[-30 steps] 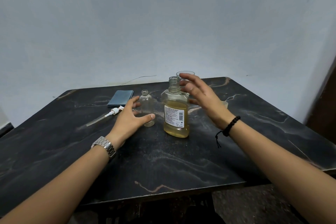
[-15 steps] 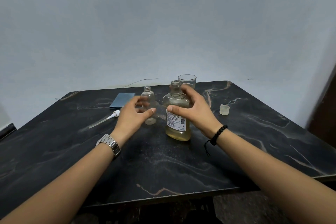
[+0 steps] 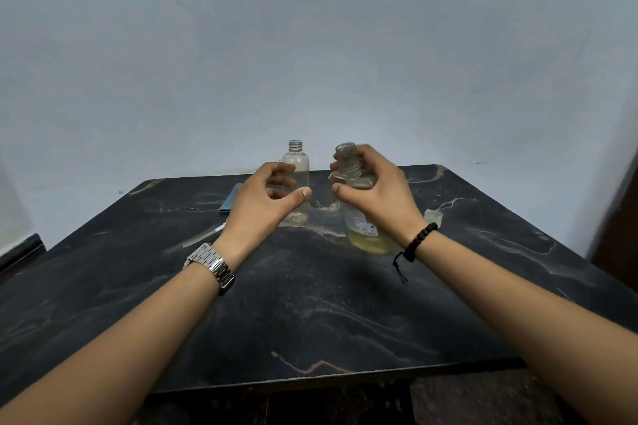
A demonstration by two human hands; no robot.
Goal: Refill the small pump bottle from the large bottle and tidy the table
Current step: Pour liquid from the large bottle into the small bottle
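Head view, centre of the frame. Right hand [image 3: 374, 191], with a black bead bracelet at the wrist, is wrapped round the shoulder and threaded neck of the large clear bottle of yellow liquid [image 3: 366, 231]; fingers curl behind the neck and the thumb presses the front. The bottle is uncapped and about a third full, its base on or just above the table, which of the two cannot be told. A grip this high probably prepares a lift and tilt for pouring. Left hand [image 3: 264, 198], with a steel watch at the wrist, is cupped round the small clear empty bottle [image 3: 296, 179], fingers behind and thumb in front; whether they press the wall cannot be told. This hand likely steadies the open small bottle to receive the liquid.

Outward, left of centre: the white pump head with its dip tube [image 3: 203, 235] lies flat on the black marbled table [image 3: 310, 314], set aside to leave the neck open. Behind the left hand shows an edge of a blue folded cloth [image 3: 230, 199]. Right of the bracelet stands a small translucent cap [image 3: 434, 216].

Compared with half a second earlier, the right hand has closed more fully over the large bottle's neck, the drinking glass behind it is now hidden, and the view has tipped upward, showing more wall.
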